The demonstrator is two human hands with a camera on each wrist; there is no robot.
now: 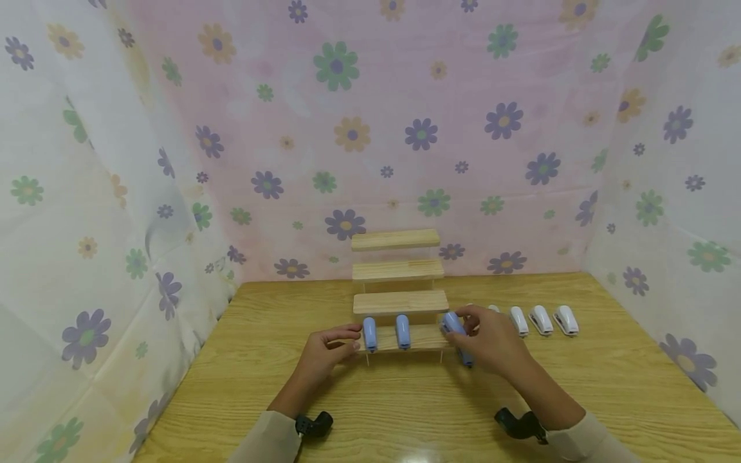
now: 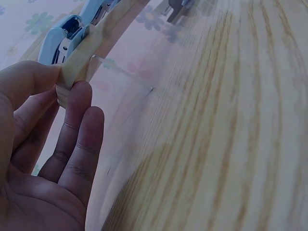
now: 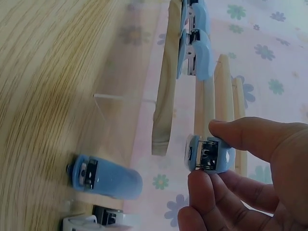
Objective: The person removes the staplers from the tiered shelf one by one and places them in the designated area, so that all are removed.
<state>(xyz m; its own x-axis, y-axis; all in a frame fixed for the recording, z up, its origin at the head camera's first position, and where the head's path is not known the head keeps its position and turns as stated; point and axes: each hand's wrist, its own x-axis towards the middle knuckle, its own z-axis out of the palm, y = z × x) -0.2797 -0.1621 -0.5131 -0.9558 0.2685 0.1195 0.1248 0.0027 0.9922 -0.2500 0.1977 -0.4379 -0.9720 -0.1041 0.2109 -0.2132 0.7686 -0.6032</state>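
Note:
My right hand (image 1: 493, 339) pinches a small blue stapler (image 3: 224, 155) between thumb and fingers, just off the right end of the lowest board. At the board's other end, my left hand (image 1: 325, 352) grips the wooden edge (image 2: 74, 70), thumb on one face and fingers on the other. Two blue staplers stand on that lowest board, one near its left end (image 1: 369, 334) and one at its middle (image 1: 402, 332). Another blue stapler (image 3: 113, 179) sits on the table below my right hand, which partly covers it in the head view.
Several white staplers, such as the end one (image 1: 566, 320), line the table to the right; my right hand partly hides some. Three more wooden boards (image 1: 399, 301) rise in steps behind the lowest, on clear supports. Flowered cloth (image 1: 393, 77) encloses the back and sides.

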